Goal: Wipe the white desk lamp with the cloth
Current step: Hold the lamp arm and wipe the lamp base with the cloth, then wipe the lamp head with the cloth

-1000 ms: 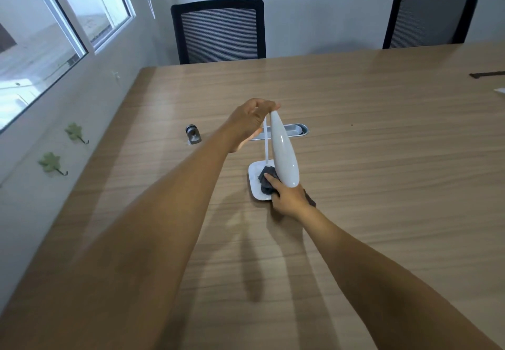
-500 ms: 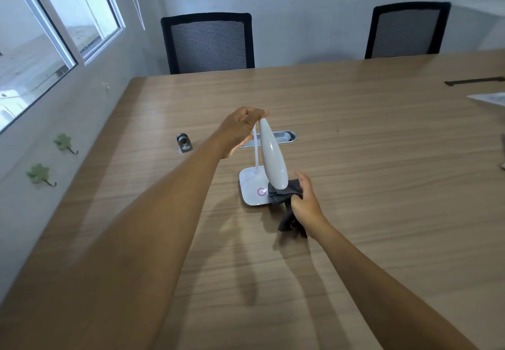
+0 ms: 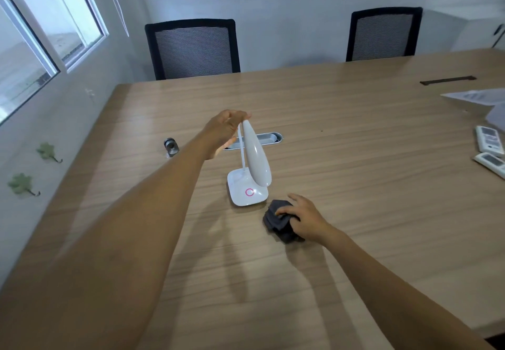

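The white desk lamp (image 3: 256,158) stands on the wooden table (image 3: 355,185), its long head drooping over a square base (image 3: 237,191) with a pink ring. My left hand (image 3: 224,133) pinches the top of the lamp head where it meets the thin neck. A dark grey crumpled cloth (image 3: 278,221) lies on the table just right of and in front of the base. My right hand (image 3: 303,218) rests on the cloth with fingers curled into it, apart from the lamp.
A small grey cylinder (image 3: 171,147) and an oval cable slot (image 3: 269,138) sit behind the lamp. Two remotes (image 3: 489,144) and papers (image 3: 475,97) lie at the right edge. Two black mesh chairs (image 3: 192,49) stand along the far side. A wall with windows runs on the left.
My right hand has drawn the cloth off the lamp base, moving right and toward me onto the table. The pink ring on the base is uncovered. My left hand keeps its hold.
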Motion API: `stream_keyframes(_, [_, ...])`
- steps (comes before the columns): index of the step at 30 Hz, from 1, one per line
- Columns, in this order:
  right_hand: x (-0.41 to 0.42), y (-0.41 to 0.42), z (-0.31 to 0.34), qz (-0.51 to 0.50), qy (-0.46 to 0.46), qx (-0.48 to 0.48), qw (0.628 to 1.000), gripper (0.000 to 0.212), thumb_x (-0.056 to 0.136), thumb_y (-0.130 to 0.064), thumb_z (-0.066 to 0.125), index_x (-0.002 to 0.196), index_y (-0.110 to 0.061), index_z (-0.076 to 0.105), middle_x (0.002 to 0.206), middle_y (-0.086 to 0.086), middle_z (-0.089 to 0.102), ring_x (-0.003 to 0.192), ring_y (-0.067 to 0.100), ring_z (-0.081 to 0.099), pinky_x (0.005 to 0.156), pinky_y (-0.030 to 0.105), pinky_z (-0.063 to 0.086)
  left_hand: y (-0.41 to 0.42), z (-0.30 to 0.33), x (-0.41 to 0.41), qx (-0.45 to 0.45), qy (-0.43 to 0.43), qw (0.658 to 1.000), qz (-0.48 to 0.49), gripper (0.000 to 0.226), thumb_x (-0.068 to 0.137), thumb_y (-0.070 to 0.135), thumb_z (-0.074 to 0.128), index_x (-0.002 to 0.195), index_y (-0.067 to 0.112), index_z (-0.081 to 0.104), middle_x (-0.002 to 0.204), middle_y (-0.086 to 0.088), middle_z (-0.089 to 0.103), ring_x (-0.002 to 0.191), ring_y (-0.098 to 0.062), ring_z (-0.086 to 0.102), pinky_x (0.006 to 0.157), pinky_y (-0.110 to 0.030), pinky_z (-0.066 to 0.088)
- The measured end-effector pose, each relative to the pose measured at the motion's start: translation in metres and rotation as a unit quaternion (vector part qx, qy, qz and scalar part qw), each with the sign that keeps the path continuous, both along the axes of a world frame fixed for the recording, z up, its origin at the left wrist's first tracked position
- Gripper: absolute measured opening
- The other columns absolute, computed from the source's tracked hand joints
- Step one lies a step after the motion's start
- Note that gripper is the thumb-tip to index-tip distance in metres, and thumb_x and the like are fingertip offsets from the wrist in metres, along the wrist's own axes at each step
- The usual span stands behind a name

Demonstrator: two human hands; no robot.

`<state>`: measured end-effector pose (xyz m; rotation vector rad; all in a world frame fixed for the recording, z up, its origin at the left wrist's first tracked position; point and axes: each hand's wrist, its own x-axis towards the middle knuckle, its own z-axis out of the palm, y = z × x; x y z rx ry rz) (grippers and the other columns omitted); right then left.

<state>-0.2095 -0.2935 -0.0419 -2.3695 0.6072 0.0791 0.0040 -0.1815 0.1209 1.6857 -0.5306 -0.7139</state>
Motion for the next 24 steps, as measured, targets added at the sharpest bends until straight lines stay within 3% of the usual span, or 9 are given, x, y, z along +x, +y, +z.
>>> stream_keyframes(4, [0.007,0.021,0.015,-0.16,-0.02,0.009,0.987,0.044,0.084,-0.041,0.042,0.126,-0.031,0.052,0.153,0.011,0.024,0.135,0.035,0.03,0.111,0.042,0.028,-0.001,0.0,-0.002,-0.003,0.006,1.0,0.003,0.014,0.086,0.035,0.066,0.094,0.027,0.059,0.128,0.0,0.054,0.128,-0.023,0.049,0.112,-0.041,0.039])
stream_keyframes(7, [0.018,0.045,0.012,-0.354,0.042,0.056,0.933,0.073,0.08,-0.066,0.044,0.135,-0.019,0.03,0.14,0.015,0.034,0.123,0.038,0.039,0.101,0.047,0.036,-0.002,-0.001,-0.001,-0.005,0.007,1.0,0.005,0.012,0.086,0.034,0.065,0.093,0.027,0.059,0.127,-0.001,0.054,0.128,-0.023,0.049,0.112,-0.042,0.038])
stream_keyframes(9, [0.023,0.055,0.005,-0.388,0.076,0.061,0.916,0.081,0.074,-0.064,0.056,0.13,-0.012,0.028,0.133,0.017,0.039,0.12,0.038,0.041,0.098,0.047,0.039,-0.002,-0.003,0.001,-0.004,0.006,1.0,0.003,0.013,0.086,0.035,0.065,0.094,0.027,0.059,0.128,-0.002,0.053,0.128,-0.023,0.049,0.112,-0.042,0.038])
stream_keyframes(12, [0.026,0.053,-0.002,-0.404,0.057,0.082,0.909,0.069,0.075,-0.044,0.065,0.125,-0.012,0.03,0.128,0.016,0.046,0.116,0.039,0.046,0.093,0.046,0.044,-0.002,-0.005,0.003,-0.001,0.003,1.0,-0.004,0.016,0.086,0.036,0.066,0.095,0.026,0.058,0.129,-0.001,0.053,0.129,-0.023,0.048,0.113,-0.042,0.037])
stream_keyframes(16, [0.028,0.036,0.026,-0.412,-0.049,0.177,0.892,0.049,0.071,-0.02,0.067,0.113,-0.007,0.046,0.118,0.018,0.059,0.105,0.036,0.058,0.085,0.04,0.052,-0.002,-0.007,0.005,0.003,-0.002,1.0,-0.01,0.019,0.085,0.038,0.065,0.098,0.026,0.057,0.131,-0.003,0.052,0.127,-0.024,0.049,0.112,-0.042,0.039])
stream_keyframes(19, [0.028,0.021,0.091,-0.355,-0.203,0.152,0.9,0.026,0.071,-0.006,0.063,0.095,-0.01,0.053,0.096,0.015,0.063,0.078,0.029,0.064,0.056,0.024,0.052,-0.004,-0.007,0.007,0.005,-0.004,1.0,-0.012,0.017,0.085,0.037,0.066,0.096,0.026,0.059,0.132,-0.005,0.053,0.128,-0.025,0.049,0.111,-0.042,0.04])
stream_keyframes(21, [0.026,0.016,0.144,-0.291,-0.325,0.148,0.888,0.026,0.07,0.002,0.057,0.087,-0.018,0.054,0.084,0.01,0.061,0.063,0.022,0.063,0.043,0.02,0.051,-0.005,-0.005,0.007,-0.002,-0.002,1.0,-0.007,0.014,0.085,0.036,0.065,0.094,0.027,0.059,0.13,-0.004,0.054,0.127,-0.024,0.05,0.111,-0.041,0.04])
stream_keyframes(23, [0.026,0.019,0.183,-0.212,-0.391,0.128,0.887,0.034,0.07,0.002,0.059,0.092,-0.024,0.058,0.087,0.001,0.063,0.075,0.019,0.065,0.057,0.025,0.059,-0.004,-0.005,0.005,-0.001,-0.008,1.0,-0.009,0.017,0.084,0.039,0.066,0.095,0.027,0.059,0.129,-0.004,0.055,0.125,-0.024,0.05,0.11,-0.041,0.04])
stream_keyframes(24, [0.027,0.022,0.194,-0.165,-0.399,0.09,0.897,0.037,0.07,0.002,0.061,0.097,-0.024,0.061,0.089,-0.002,0.063,0.081,0.015,0.063,0.066,0.02,0.058,-0.002,-0.005,0.005,0.002,-0.014,1.0,-0.017,0.021,0.081,0.042,0.067,0.095,0.027,0.06,0.128,-0.004,0.056,0.122,-0.024,0.052,0.109,-0.041,0.04])
